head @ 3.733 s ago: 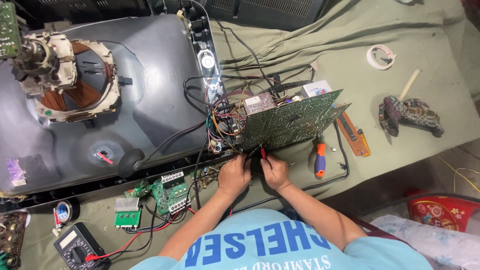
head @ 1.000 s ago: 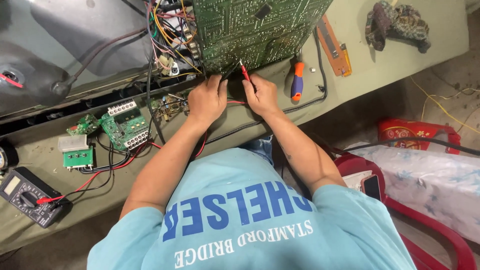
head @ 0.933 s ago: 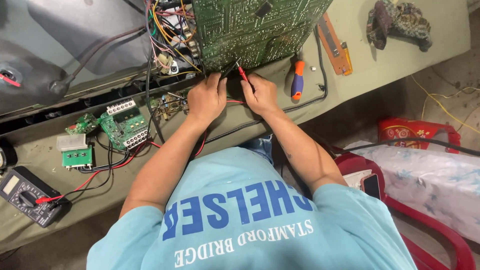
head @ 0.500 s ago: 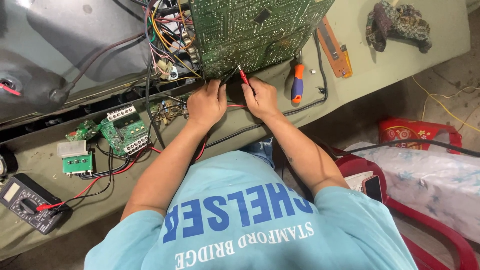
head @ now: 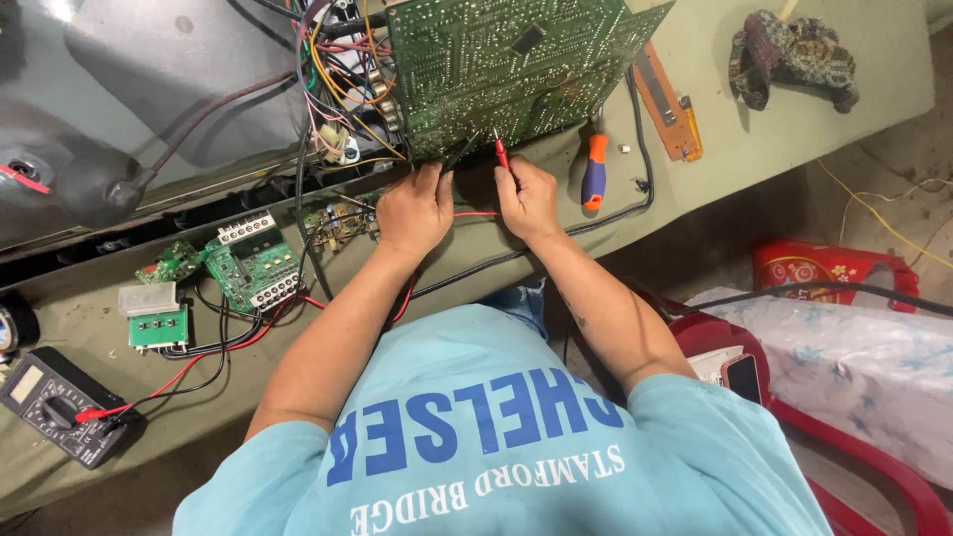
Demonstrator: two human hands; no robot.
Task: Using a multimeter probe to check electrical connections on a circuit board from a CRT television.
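Both hands are up against the near edge of the big green circuit board (head: 511, 65), which sits just beyond the fingertips. The left hand (head: 415, 206) is curled around a black probe (head: 459, 154), and the right hand (head: 528, 199) pinches a red probe (head: 502, 155), both tips touching the board. Just right of the right hand lies a screwdriver (head: 594, 171) with an orange and blue handle. Way off to the left of the left hand sits a multimeter (head: 55, 405), with small green boards (head: 248, 270) in between.
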